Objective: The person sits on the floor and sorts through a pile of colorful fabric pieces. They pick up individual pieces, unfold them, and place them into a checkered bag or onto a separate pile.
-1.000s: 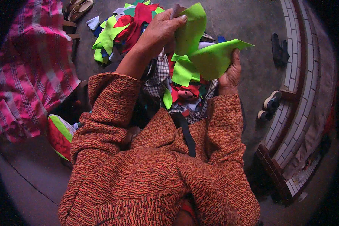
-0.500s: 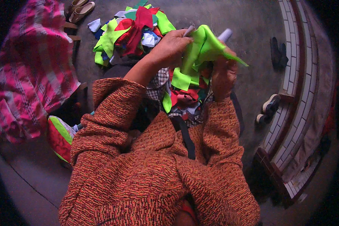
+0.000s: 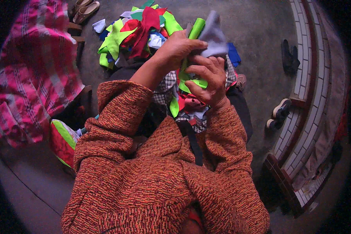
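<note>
My left hand (image 3: 179, 48) is closed on a rolled or folded neon-green cloth piece (image 3: 197, 29). A grey edge of cloth stands beside it. Its fingertips reach the lower part of a grey cloth piece (image 3: 213, 33). My right hand (image 3: 210, 78) is just below, thumb and forefinger apart, the other fingers curled against the grey cloth's lower edge; part of its grip is hidden. On my lap, under both hands, checked cloth (image 3: 167, 82) holds red, green and grey scraps (image 3: 193, 102).
A heap of mixed cloth scraps (image 3: 138, 35) lies on the floor ahead. A pink checked cloth (image 3: 35, 78) hangs over furniture at left. Tan shoes (image 3: 85, 12) stand far left. Dark footwear (image 3: 289, 58) and sneakers (image 3: 280, 111) lie by a tiled step (image 3: 306, 97) at right.
My right hand has moved left, close to my left hand, and the grey cloth now stands upright between them. The spread green cloth is now bunched in my left hand. A blue scrap shows behind.
</note>
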`<state>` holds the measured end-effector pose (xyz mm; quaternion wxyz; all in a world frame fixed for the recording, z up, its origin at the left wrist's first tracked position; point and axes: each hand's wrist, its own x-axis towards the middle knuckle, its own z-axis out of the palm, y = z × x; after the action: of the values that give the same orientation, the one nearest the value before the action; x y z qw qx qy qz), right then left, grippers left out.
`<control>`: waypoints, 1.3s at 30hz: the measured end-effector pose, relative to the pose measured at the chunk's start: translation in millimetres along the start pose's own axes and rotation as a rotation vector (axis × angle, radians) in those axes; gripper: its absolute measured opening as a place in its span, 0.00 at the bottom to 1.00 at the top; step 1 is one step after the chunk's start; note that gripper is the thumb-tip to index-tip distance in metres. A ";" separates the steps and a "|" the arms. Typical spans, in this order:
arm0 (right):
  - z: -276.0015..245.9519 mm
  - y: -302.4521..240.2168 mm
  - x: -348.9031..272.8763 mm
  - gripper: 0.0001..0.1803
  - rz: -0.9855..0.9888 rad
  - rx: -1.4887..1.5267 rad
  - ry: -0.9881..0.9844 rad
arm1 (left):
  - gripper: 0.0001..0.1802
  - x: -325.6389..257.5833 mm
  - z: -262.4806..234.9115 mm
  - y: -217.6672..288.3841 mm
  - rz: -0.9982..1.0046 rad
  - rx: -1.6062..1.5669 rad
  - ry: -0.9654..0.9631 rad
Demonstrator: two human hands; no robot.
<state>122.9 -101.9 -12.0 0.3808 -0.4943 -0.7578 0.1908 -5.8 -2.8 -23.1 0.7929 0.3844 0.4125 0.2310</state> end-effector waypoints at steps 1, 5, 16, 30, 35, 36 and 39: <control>0.0 1.6 -1.9 0.11 0.042 0.148 0.047 | 0.12 -0.4 0.3 -1.0 0.016 0.027 0.022; 3.4 22.6 -4.6 0.07 0.251 0.472 0.336 | 0.12 9.4 -10.1 4.0 0.401 0.214 0.285; 33.9 77.4 -25.6 0.08 0.854 0.607 0.448 | 0.14 -4.1 -7.1 32.1 0.532 0.085 0.387; 146.2 153.3 -103.6 0.21 0.704 -0.301 -0.267 | 0.12 -4.2 -12.2 44.0 0.499 0.015 0.415; 127.0 158.0 -97.9 0.22 0.717 -0.398 -0.541 | 0.12 -3.9 -13.3 44.7 0.541 0.072 0.454; 117.1 154.8 -92.8 0.17 0.730 -0.400 -0.595 | 0.12 -5.4 -12.8 46.0 0.523 0.109 0.466; 76.0 132.8 -75.7 0.13 0.731 -0.377 -0.636 | 0.11 -9.7 -12.7 48.0 0.483 0.202 0.489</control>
<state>161.6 -104.7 -178.2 -0.0557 -0.7042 -0.6352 0.3122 -24.1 24.6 15.3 0.5516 0.4805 0.5079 0.4549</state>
